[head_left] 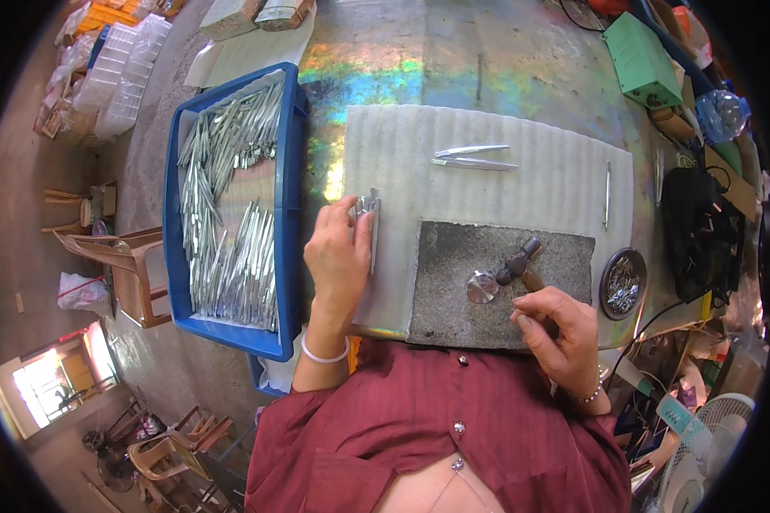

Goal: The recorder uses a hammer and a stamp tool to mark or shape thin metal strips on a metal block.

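My left hand [335,248] is at the left edge of the white foam sheet [393,162]. Its fingers close around the upper end of slim silvery metal strips [375,244]. My right hand [565,329] hovers over the lower right of a dark stone-like slab [449,291], thumb and forefinger pinched together; whatever they hold is too small to tell. Just beyond those fingertips lies a hammer [513,267], its wooden handle partly hidden by the hand. A round shiny metal block [482,288] sits beside the hammer head. A V-shaped pair of metal strips [475,160] rests farther up the sheet.
Left of the sheet stands a blue tray [292,214] full of slender metal pieces. A dark round dish [607,303] of small metal parts is at the right, below a single thin strip [608,195]. A green box [642,61] and a black bag [689,231] occupy the far right.
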The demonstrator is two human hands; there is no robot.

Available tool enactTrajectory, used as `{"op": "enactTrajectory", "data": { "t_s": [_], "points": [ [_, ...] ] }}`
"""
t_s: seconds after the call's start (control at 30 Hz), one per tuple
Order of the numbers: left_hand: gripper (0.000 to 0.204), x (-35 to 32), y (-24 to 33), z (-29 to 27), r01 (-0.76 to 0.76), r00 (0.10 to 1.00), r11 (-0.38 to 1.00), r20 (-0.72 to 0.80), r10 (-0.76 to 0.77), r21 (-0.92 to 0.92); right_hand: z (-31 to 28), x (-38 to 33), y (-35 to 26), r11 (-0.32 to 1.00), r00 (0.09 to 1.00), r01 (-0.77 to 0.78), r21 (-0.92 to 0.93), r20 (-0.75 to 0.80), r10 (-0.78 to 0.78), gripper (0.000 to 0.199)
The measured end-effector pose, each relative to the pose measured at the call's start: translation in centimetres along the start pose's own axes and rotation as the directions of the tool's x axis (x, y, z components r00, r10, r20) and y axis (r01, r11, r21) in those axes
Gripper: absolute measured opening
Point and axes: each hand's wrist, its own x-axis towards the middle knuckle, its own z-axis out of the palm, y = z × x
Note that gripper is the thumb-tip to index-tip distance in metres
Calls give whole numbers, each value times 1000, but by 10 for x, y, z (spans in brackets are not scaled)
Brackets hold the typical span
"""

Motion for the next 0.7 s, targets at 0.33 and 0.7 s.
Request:
{"op": "enactTrajectory", "data": {
  "t_s": [0.33, 0.7],
  "points": [
    [15, 57, 55, 13, -154, 981, 949, 75, 181, -276, -12, -15, 16, 911, 979, 42, -411, -163, -119, 28],
    [16, 120, 69, 89, -398, 767, 913, 512, 387, -94, -5, -25, 23, 678, 991, -91, -730, -133, -11, 41]
  ]
}}
